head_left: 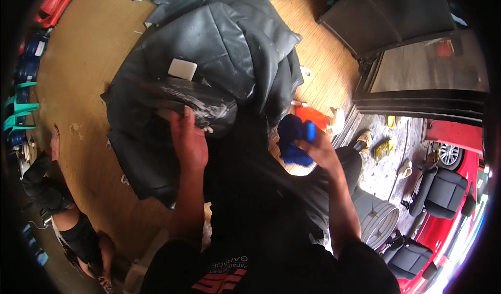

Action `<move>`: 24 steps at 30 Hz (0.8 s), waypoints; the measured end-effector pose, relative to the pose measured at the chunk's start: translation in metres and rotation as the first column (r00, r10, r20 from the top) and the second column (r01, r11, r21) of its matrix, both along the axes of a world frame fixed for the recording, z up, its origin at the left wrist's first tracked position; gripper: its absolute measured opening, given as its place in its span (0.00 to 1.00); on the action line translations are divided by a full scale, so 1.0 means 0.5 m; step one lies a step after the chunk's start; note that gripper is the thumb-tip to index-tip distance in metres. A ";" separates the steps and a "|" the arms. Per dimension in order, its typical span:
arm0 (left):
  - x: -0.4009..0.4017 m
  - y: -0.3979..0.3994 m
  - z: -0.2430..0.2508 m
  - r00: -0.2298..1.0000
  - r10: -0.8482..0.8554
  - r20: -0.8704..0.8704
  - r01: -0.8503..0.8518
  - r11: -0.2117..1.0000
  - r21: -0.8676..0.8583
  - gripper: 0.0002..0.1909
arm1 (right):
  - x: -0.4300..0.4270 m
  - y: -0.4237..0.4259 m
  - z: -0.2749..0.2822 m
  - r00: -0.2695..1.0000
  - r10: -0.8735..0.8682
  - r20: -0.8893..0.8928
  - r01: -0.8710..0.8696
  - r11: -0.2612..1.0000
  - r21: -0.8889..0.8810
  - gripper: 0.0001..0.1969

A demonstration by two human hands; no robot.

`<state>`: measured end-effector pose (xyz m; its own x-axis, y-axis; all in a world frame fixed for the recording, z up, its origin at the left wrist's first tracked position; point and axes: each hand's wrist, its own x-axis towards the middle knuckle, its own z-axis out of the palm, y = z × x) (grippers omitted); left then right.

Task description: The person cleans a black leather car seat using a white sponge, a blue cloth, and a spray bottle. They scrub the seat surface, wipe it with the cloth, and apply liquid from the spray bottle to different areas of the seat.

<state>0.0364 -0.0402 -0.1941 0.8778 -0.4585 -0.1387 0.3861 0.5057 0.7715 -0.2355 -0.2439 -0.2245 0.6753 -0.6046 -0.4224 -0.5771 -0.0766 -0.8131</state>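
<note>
Before me lies a large creased sheet of black leather-like upholstery (203, 31). My left hand (190, 141) grips the near edge of a glossy black padded piece (195, 102), its thumb on top and its fingers hidden below. Whitish streaks, perhaps foam or cleaner, run across that piece, whose left part is blurred. Just beyond it a white rectangular block (182, 69), maybe a sponge, rests on the upholstery. On the right, my right hand (319, 149) holds a bunched blue cloth (293, 141), held apart from the black piece.
An orange-red object (313, 115) lies beyond the cloth. Right of the wood-look floor (86, 51) are a glass-paned door (430, 67), shoes (383, 150), a grey bucket (377, 215), car seats (444, 192) and a red car (438, 231). Another person (74, 223) sits at left near green stools (21, 112).
</note>
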 end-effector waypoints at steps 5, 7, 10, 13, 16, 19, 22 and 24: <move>-0.137 -0.061 -0.010 0.984 -0.171 0.043 0.169 0.985 0.045 0.18 | 0.081 0.145 0.295 0.920 -0.026 0.391 0.100 0.981 -0.168 0.28; -0.202 -0.068 -0.012 0.964 -0.263 0.031 0.265 0.962 -0.060 0.19 | 0.154 0.192 0.301 0.939 0.135 0.317 0.112 0.749 -0.653 0.30; -0.288 -0.076 0.067 0.877 -0.353 0.327 0.343 0.935 0.089 0.21 | 0.167 0.102 0.289 0.979 -0.001 0.205 0.140 0.734 -0.665 0.26; -0.330 -0.031 0.103 0.565 -0.582 0.585 0.337 0.810 0.480 0.13 | 0.105 -0.081 0.251 0.886 -0.115 0.449 0.247 0.937 -0.248 0.23; -0.312 -0.032 0.162 0.464 -0.657 0.594 0.371 0.753 0.543 0.12 | 0.076 -0.030 0.386 0.659 -0.201 0.724 0.268 0.963 0.024 0.23; -0.327 -0.067 0.165 0.681 -0.530 0.504 0.490 0.843 0.224 0.15 | 0.066 0.059 0.443 0.796 0.170 0.581 -0.028 0.969 -0.245 0.20; -0.363 -0.086 0.194 0.892 -0.305 0.333 0.342 0.938 -0.057 0.19 | 0.026 0.091 0.449 0.839 0.273 0.470 0.059 0.814 -0.578 0.14; -0.346 -0.069 0.207 0.909 -0.243 0.339 0.274 0.960 -0.048 0.24 | -0.016 0.108 0.452 0.781 0.277 0.560 -0.001 0.897 -0.442 0.11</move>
